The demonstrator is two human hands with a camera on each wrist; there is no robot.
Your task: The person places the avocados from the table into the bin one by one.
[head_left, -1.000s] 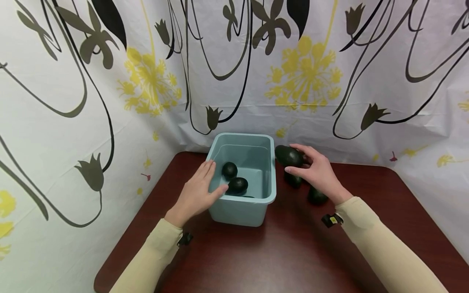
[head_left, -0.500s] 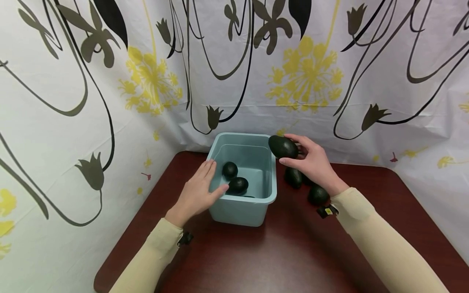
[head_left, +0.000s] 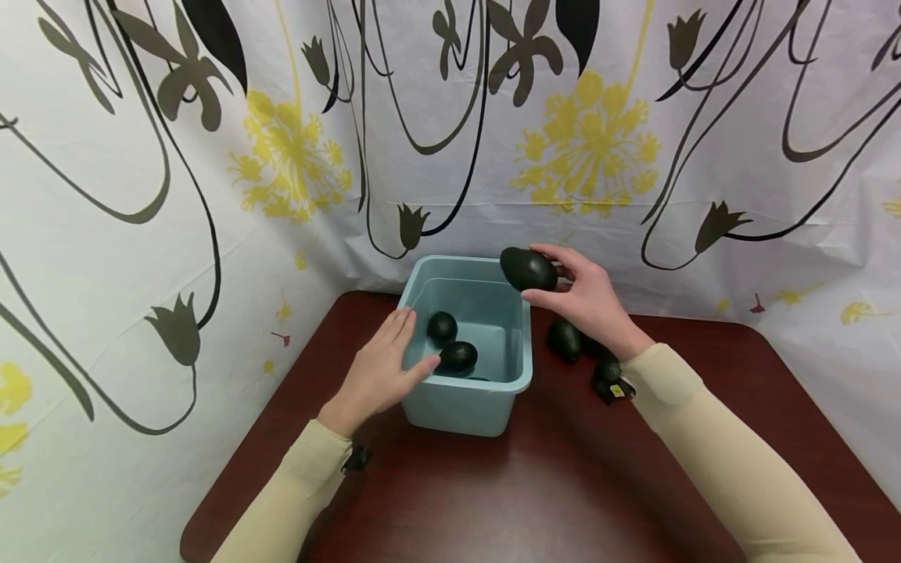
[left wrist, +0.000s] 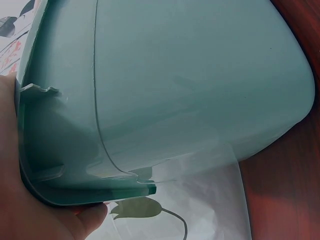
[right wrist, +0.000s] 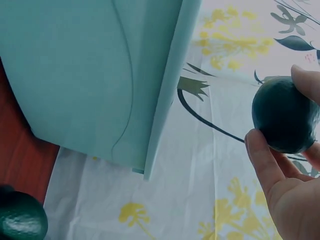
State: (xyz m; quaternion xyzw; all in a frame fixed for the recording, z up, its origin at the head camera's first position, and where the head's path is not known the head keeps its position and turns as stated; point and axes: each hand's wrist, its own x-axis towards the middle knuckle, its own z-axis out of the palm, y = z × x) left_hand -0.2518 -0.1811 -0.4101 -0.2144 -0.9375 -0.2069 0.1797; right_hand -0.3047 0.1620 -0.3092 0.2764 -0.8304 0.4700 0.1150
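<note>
A dark green avocado (head_left: 529, 270) is held in my right hand (head_left: 587, 301), between thumb and fingers, above the far right rim of a light blue plastic bin (head_left: 457, 408). The right wrist view shows the same avocado (right wrist: 284, 115) gripped outside and above the bin's wall (right wrist: 75, 65). My left hand (head_left: 376, 375) rests on the bin's left near rim, its fingers straight and its thumb reaching over the edge. Inside lie a round-looking avocado (head_left: 442, 328) and another avocado (head_left: 458, 357). A dark sliver beside the near wall is mostly hidden.
To the right of the bin, an avocado (head_left: 564, 339) lies on the dark red-brown table (head_left: 563, 485). More dark avocados sit partly hidden under my right wrist. A patterned white curtain (head_left: 450, 180) hangs close behind the bin and along the left side.
My right hand has lifted the avocado from beside the bin and carried it up and left, over the rim. The left hand and the bin have stayed in place.
</note>
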